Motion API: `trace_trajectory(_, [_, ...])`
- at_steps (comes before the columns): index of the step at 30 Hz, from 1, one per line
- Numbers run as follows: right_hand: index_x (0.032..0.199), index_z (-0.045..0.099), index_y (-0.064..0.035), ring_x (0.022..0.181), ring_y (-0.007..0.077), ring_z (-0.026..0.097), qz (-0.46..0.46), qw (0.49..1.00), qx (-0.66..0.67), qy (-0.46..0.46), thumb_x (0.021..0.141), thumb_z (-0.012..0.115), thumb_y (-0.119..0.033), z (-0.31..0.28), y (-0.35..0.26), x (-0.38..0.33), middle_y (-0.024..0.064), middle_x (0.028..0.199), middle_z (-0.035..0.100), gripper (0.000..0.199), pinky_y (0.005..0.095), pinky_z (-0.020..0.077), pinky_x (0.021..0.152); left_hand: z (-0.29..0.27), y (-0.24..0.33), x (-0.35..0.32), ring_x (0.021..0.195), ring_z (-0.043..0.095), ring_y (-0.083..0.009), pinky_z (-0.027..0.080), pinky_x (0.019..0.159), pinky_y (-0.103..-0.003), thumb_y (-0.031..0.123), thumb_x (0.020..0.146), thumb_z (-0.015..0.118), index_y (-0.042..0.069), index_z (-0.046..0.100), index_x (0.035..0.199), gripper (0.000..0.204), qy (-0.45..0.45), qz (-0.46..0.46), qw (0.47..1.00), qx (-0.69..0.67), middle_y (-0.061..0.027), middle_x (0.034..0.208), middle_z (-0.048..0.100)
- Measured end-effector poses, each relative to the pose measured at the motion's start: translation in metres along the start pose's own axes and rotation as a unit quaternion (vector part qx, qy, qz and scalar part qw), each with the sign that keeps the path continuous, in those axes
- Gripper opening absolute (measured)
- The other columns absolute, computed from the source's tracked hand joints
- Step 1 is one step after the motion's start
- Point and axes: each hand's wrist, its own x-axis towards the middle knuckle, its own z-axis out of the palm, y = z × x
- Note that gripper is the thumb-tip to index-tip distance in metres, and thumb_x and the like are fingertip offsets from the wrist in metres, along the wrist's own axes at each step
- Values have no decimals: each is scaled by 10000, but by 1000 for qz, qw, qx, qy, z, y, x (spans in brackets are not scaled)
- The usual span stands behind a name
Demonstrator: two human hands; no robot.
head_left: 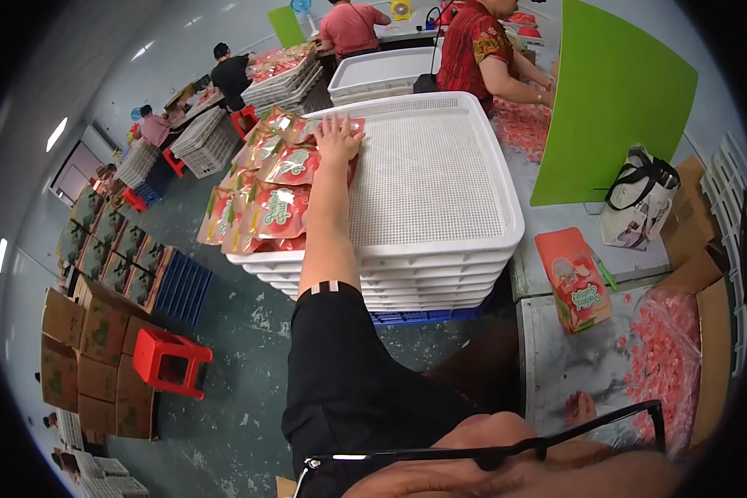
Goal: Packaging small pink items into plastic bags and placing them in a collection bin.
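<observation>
A: Left hand [338,137] is out at full stretch, fingers spread and pressed flat on a red pouch [340,131] at the far end of the top tray [440,178].

B: Gripping it?

A: No, palm down, fingers apart, resting on top. That pouch lies at the head of a row of pouches [266,199] overlapping along the tray's left side.

B: So how full is the tray?

A: By my reading, only partly. The left strip is covered; the whole white mesh to the right of the arm shows bare. Plenty left to lay out, I'd judge.

B: And the right hand [579,408]?

A: Low down on the grey tabletop [564,357], just beside a heap of small red sweets [664,365]. It's half hidden behind the glasses frame, so I cannot tell whether it is closed or open.

B: Anything else near it?

A: One more red pouch [574,282] lying flat farther up that tabletop, apart from the tray. More trays are stacked under the top one.
</observation>
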Motion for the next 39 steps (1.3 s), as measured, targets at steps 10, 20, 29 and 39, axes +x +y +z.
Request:
trace_trajectory(10, [993, 659, -55, 740, 124, 607, -35, 999, 5, 25, 965, 625, -190, -13, -4, -15, 24, 839, 649, 142, 278, 507, 677, 13, -39, 22, 1344, 440, -276, 329, 1028, -673, 539, 966, 406, 217, 599, 1300, 503, -118, -8, 984, 132, -76, 1410, 521])
trace_trajectory(20, [1051, 676, -10, 801, 126, 654, 21, 996, -80, 37, 957, 635, -228, 16, -11, -6, 51, 895, 693, 241, 267, 531, 717, -163, 151, -10, 1129, 590, -347, 464, 946, -452, 213, 836, 691, 124, 675, 1103, 282, 300, 283, 888, -205, -146, 1228, 630])
trace_trajectory(29, [1023, 665, 8, 800, 107, 628, -48, 994, -96, -1, 972, 606, -174, -1, -12, -24, 40, 900, 682, 198, 251, 507, 718, -169, 459, -365, 839, 652, -359, 538, 727, -463, 356, 843, 657, 21, 613, 993, 370, -25, 482, 771, -415, -186, 908, 643])
trace_trajectory(39, [1020, 667, 11, 793, 100, 619, -43, 995, -69, 57, 968, 608, -144, -42, 4, -38, 39, 902, 680, 174, 245, 511, 725, -132, 485, -395, 881, 656, -373, 549, 742, -474, 290, 874, 612, 7, 667, 977, 307, -72, 505, 762, -399, -190, 980, 649])
